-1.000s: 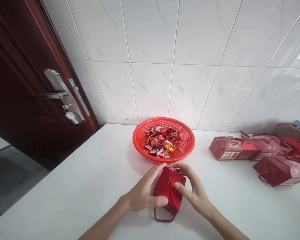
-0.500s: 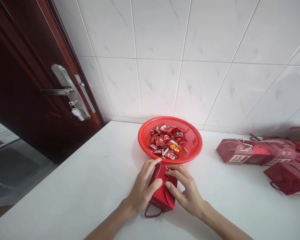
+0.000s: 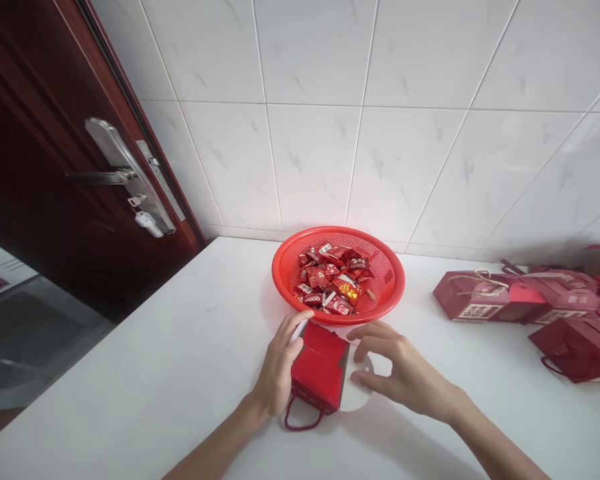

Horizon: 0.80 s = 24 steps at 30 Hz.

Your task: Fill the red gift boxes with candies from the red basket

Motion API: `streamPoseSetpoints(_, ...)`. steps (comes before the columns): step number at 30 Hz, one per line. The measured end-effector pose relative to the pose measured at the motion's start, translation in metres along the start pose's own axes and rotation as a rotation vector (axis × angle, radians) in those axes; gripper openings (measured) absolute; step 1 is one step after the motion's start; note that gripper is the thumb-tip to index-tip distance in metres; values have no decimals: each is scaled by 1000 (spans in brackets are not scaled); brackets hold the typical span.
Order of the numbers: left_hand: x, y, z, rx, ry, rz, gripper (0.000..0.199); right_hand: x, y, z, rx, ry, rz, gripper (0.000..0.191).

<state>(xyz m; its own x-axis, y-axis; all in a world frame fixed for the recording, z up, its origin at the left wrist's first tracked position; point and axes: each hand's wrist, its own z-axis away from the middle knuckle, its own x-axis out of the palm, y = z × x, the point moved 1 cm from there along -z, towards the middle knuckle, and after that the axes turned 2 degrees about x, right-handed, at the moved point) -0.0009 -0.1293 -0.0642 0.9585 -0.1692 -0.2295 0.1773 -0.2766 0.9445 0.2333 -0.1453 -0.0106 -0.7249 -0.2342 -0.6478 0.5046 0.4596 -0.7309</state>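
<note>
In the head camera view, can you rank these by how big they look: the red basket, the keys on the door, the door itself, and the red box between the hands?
Largest to smallest:
1. Door, though the picture's edge cuts it off
2. Red basket
3. Red box
4. Keys

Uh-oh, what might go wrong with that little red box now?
The right flap is folded out, white side showing, with the right hand over it; pulling hard might crease or tear it. The basket sits just behind the red box, so a bump might jostle the packets inside. The cord handle loops out in front, where a finger might snag.
</note>
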Motion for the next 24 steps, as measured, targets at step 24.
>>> streamPoseSetpoints(24,-30,17,-25,-70,-103,-126,26,3,-14,7,-194,-23,368,45)
